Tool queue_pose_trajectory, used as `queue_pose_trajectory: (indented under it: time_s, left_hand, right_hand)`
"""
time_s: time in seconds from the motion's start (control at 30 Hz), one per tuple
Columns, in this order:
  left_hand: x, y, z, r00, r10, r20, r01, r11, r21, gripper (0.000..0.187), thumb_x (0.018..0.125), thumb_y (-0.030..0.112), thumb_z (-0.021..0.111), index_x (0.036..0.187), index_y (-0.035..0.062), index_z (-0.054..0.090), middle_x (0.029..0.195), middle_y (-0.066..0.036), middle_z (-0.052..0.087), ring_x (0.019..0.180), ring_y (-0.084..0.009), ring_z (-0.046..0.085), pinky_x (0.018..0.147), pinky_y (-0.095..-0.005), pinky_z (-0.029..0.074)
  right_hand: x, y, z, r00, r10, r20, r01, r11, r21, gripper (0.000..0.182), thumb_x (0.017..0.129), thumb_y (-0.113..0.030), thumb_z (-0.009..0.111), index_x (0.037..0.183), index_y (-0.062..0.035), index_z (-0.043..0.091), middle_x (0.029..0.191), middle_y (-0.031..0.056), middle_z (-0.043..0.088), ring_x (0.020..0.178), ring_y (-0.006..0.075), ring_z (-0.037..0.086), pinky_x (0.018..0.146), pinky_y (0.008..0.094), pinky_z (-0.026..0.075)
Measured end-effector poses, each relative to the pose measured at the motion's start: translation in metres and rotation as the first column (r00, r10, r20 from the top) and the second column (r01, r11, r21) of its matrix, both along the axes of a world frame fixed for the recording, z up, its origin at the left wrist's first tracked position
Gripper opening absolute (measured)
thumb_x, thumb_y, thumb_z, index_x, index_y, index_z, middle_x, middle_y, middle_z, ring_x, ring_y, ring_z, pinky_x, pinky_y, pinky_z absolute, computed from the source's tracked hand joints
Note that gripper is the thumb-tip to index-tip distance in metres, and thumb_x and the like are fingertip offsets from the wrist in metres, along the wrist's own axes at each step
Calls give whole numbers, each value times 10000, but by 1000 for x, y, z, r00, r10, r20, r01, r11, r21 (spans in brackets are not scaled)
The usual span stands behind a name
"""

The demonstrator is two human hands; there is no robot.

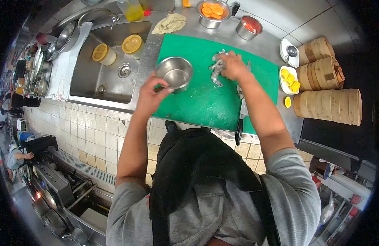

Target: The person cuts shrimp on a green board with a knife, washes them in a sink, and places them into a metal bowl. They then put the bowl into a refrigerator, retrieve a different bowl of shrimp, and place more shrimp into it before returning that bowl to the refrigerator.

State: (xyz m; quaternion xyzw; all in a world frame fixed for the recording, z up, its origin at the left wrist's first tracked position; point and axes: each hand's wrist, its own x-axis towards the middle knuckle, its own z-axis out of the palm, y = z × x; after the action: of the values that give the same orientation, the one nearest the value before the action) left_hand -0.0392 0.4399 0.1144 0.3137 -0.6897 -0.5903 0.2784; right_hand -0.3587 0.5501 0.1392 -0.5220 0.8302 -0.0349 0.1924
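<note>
My left hand [150,95] grips the rim of a small steel bowl [176,77] between thumb and fingers, over the left part of a green cutting board [197,107]. The inside of the bowl looks bare. Toward the back of the board, my right hand [234,67] has its fingers curled down onto peeled grey raw shrimp [216,76]; its fingertips are partly hidden. A black-handled knife [239,130] lies beside my right forearm, its handle toward me. Small grey scraps [240,92] lie by the blade.
On the left is a sink [85,84] with two yellow-lidded tubs [104,54]. A cloth [169,23], a bowl of orange slices [212,10] and a bowl of red pieces [249,27] stand behind the board. Bamboo steamers [328,106] and a yellow-filled dish [289,80] are at right.
</note>
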Motion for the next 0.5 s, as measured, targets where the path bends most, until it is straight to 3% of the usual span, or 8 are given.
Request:
queue_pose_trajectory:
  time_s: [0.07, 0.1, 0.17, 0.2, 0.3, 0.37, 0.4, 0.5]
  left_hand:
    - [-15, 13, 3, 993, -116, -8, 112, 968, -223, 234, 782, 36, 775, 961, 72, 630, 1366, -161, 558, 1111, -184, 605, 859, -312, 535]
    - [-19, 16, 3, 993, -114, -10, 109, 969, -221, 234, 782, 36, 775, 961, 72, 630, 1366, -161, 558, 1111, -184, 605, 859, -312, 535]
    - [-26, 20, 6, 976, -144, 163, 194, 917, -348, 230, 759, 48, 781, 930, 67, 628, 1478, -211, 453, 1200, -240, 586, 877, -325, 520]
    - [-30, 21, 9, 978, -140, 152, 193, 880, -434, 248, 732, 61, 793, 905, 57, 616, 1477, -217, 451, 1222, -305, 580, 898, -347, 506]
    - [-39, 24, 21, 975, -138, 175, 203, 874, -441, 262, 714, 149, 824, 884, 116, 628, 1443, -182, 493, 1171, -383, 586, 918, -416, 511]
    - [-44, 27, 27, 970, -120, 210, 209, 852, -479, 268, 709, 156, 829, 883, 120, 629, 1445, -166, 495, 1167, -381, 586, 919, -422, 511]
    - [-47, 28, 29, 964, -100, 247, 219, 827, -518, 274, 704, 163, 835, 882, 125, 631, 1447, -149, 497, 1163, -379, 586, 919, -429, 511]
    - [-59, 31, 33, 958, -86, 274, 228, 809, -542, 268, 702, 164, 836, 876, 132, 634, 1446, -154, 495, 1168, -374, 584, 919, -427, 513]
  right_hand:
    - [-8, -8, -10, 999, -19, -27, 18, 1000, -22, 572, 672, -93, 789, 1214, -172, 625, 1282, 171, 528, 1168, 391, 526, 998, 479, 459]
    - [-13, -9, -15, 999, -17, -29, 16, 1000, -20, 572, 672, -93, 789, 1214, -172, 625, 1282, 171, 528, 1168, 391, 526, 998, 479, 459]
    - [-25, -8, -22, 995, -76, 67, 85, 986, -146, 361, 686, -50, 745, 1036, -95, 667, 1137, 172, 622, 1036, 353, 605, 915, 451, 486]
    - [-33, -5, -22, 995, -73, 66, 82, 986, -143, 361, 686, -50, 745, 1036, -95, 667, 1137, 172, 622, 1036, 353, 605, 915, 451, 486]
    - [-42, -1, -3, 987, -99, 127, 132, 949, -288, 335, 694, -44, 708, 1024, -100, 689, 936, 166, 693, 867, 309, 675, 795, 400, 526]
    - [-28, 10, 38, 932, -175, 318, 285, 897, -339, 270, 708, 14, 665, 969, -50, 639, 837, 88, 662, 729, 188, 623, 681, 346, 510]
    - [-20, 13, 52, 932, -119, 341, 264, 868, -420, 231, 735, 26, 628, 955, -47, 631, 814, 34, 639, 705, 136, 588, 637, 313, 493]
    - [13, 16, 92, 849, -98, 519, 345, 848, -403, 201, 762, 15, 645, 952, -50, 633, 823, 13, 639, 724, 127, 588, 635, 304, 490]
